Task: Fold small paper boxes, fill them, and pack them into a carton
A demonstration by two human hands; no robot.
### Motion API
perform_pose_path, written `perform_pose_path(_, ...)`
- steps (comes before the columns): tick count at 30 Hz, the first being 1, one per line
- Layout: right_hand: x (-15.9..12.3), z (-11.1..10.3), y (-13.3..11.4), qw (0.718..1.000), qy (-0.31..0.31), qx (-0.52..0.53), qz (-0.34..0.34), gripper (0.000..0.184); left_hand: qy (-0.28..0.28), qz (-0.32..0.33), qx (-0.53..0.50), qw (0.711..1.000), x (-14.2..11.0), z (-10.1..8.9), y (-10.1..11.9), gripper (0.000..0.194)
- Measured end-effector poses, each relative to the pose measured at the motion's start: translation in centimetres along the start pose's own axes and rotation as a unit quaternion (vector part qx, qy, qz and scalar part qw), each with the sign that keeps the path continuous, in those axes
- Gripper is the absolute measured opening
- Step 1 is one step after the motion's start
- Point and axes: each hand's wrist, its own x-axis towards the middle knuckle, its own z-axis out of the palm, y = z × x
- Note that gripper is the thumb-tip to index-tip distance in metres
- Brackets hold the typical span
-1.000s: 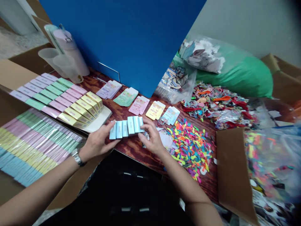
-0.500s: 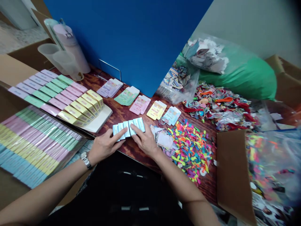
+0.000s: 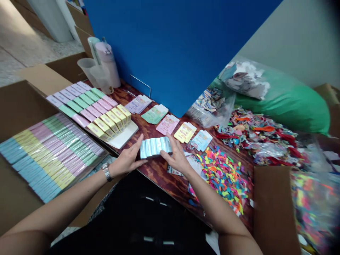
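- You are working over a row of pale blue cartons (image 3: 155,147), lined up side by side on a reddish-brown wooden table (image 3: 156,173), close to its front edge.
- Your left hand (image 3: 127,159) is hovering open at the row's left end, with a metal wristwatch (image 3: 107,172) sitting on that wrist. You cannot tell whether its fingers are touching the cartons.
- Your right hand (image 3: 176,157) is pressing its spread fingers (image 3: 170,141) against the row's right end.
- Your hands are standing apart with the row between them, and neither is visibly clamping it.
- Just beyond the row, small stacks of flat printed cartons are lying in a line: lilac (image 3: 138,104), green (image 3: 154,114), pink (image 3: 167,124), yellow (image 3: 185,132) and pale blue (image 3: 201,140).
- On your left, yellow boxes (image 3: 108,122) are sitting on a white tray (image 3: 124,139), and rows of pastel cartons (image 3: 53,156) are filling an open cardboard box (image 3: 23,106).
- On your right, a heap of neon cut-out shapes (image 3: 223,177) is spreading across the table, beside a tangle of colourful elastic bands (image 3: 255,138) and a green bag (image 3: 289,102).
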Motion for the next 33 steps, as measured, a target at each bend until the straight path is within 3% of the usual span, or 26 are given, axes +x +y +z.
perform_pose_path(3, 0.9, -0.3, 0.1, 1.0, -0.022, -0.002, 0.009, 0.074, 0.003, -0.048, -0.015, 0.999, 0.3, 0.4, -1.0, 0.109)
perform_pose_path(7, 1.1, -0.3, 0.0, 0.999, -0.038, -0.012, 0.005, 0.071, -0.014, -0.047, -0.029, 0.998, 0.9, 0.8, -1.0, 0.096)
perform_pose_path(11, 1.4, -0.9, -0.6, 1.0, -0.013, 0.012, -0.008, 0.072, 0.072, -0.018, 0.003, 0.997, 0.5, -0.2, 0.6, 0.087)
perform_pose_path(15, 3.6, -1.3, -1.9, 0.992, 0.034, 0.094, -0.073, 0.068, 0.147, 0.042, 0.094, 0.984, -1.4, -2.2, 2.4, 0.084)
perform_pose_path(18, 6.3, 0.2, -3.1, 0.979, 0.047, 0.146, -0.131, 0.059, 0.166, 0.057, 0.156, 0.972, -3.1, -3.2, 2.7, 0.083)
perform_pose_path(25, 10.0, 6.0, -3.8, 0.963, 0.068, 0.172, -0.195, 0.052, 0.21, -0.017, 0.252, 0.945, -4.7, -3.4, 0.5, 0.083)
perform_pose_path(28, 10.3, 6.7, -3.6, 0.963, 0.059, 0.16, -0.21, 0.05, 0.214, -0.032, 0.248, 0.944, -4.7, -3.1, -0.3, 0.076)
perform_pose_path(33, 10.9, 6.1, -4.3, 0.966, 0.039, 0.103, -0.233, 0.051, 0.267, -0.05, 0.246, 0.93, -4.2, -3.0, -0.6, 0.074)
